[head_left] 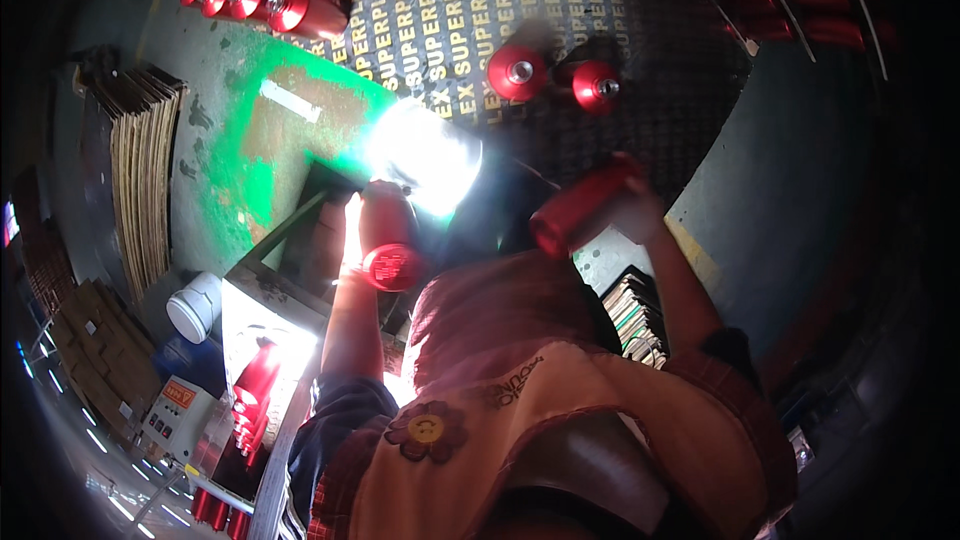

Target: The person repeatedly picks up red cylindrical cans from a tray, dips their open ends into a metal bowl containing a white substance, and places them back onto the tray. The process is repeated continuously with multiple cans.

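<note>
My left hand (352,240) is closed round a red metal cylinder (388,225), whose round base with pale print is turned toward me. A glaring white light (425,155) sits just beyond it and washes out part of that hand. On the right, my right hand (640,212) grips another red metal cylinder (582,208), held tilted and slightly blurred. Past my hands, a red cylinder with a metal neck (517,72) and a second necked red cylinder (596,87) stand on a dark printed sheet (440,15).
Rows of red cylinders (300,0) stand at the far left. Stacked cardboard (145,175), a white bucket (195,307) and a control box (180,415) are on the left. More red cylinders (255,390) lie in a lit tray beside my left arm. A rack (780,0) stands far right.
</note>
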Available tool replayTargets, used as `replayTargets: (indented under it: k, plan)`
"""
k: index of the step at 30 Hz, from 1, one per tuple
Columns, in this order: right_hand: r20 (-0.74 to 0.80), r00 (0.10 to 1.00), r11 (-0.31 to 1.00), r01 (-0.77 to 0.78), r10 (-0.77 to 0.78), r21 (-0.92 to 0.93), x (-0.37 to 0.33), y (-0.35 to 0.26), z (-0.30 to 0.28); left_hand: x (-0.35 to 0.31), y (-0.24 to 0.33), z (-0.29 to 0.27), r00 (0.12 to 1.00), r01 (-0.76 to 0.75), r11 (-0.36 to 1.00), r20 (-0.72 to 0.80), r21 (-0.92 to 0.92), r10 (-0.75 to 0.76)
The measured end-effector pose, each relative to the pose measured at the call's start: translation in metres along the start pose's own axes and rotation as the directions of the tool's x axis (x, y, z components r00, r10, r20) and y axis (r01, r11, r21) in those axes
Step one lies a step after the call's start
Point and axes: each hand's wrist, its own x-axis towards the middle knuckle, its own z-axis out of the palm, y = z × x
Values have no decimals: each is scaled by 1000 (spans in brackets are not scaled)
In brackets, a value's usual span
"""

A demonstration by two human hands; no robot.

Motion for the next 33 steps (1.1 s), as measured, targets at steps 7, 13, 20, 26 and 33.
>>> replayTargets:
  k: [7,13,20,26,33]
  plan:
    - [607,771,891,-397,194,220,67,180,81,-26,-53,20,949,305,779,239,-548,-204]
    - [779,609,947,-316,151,63,119,245,136,-39,-111,36,968,234,-184,247,-955,-51]
    - [714,693,995,-74,98,-64,90,193,180,-50,-152,55,984,26,-755,150,-655,-97]
    - [647,689,624,-671,326,400,103,198,176,-42,-157,59,986,119,-727,165,-676,8]
    - [277,960,879,165,-39,-447,34,29,94,3,-54,-10,881,-117,98,-148,-988,-449]
